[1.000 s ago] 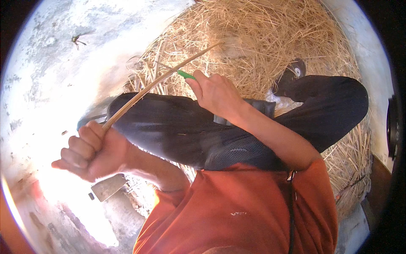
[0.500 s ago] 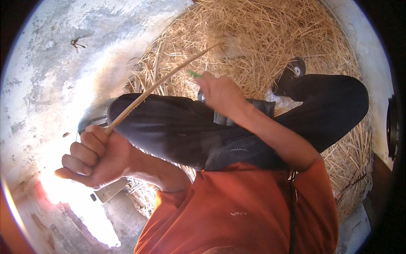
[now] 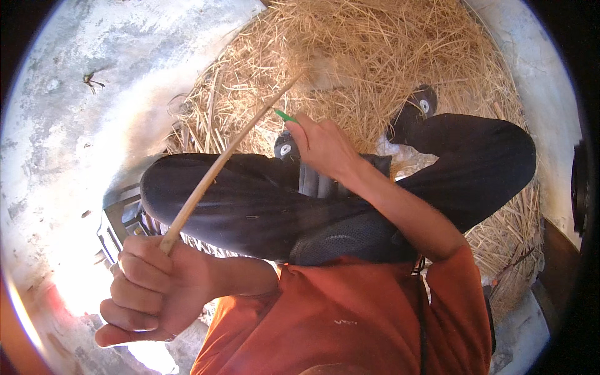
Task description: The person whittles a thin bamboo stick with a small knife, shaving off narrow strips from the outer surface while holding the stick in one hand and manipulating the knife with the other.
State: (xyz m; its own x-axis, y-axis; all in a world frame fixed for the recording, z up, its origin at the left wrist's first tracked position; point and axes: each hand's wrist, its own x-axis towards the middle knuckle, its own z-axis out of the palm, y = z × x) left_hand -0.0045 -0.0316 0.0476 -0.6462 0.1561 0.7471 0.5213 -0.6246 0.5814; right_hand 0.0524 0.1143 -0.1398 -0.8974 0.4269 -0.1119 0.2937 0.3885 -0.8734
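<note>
Pale concrete floor [image 3: 75,156] and a heap of dry straw [image 3: 375,62] lie under a seated, cross-legged person. Across the dark-trousered knee [image 3: 206,200] slants a long, thin, tan stick [image 3: 231,150], smooth and straight, its far tip blurred over the straw. The left hand [image 3: 156,290] is clenched round its near end, seemingly to steady it. Beyond the knee, the right hand [image 3: 325,147] grasps a small green-tipped tool [image 3: 286,116], probably held close to work the stick.
</note>
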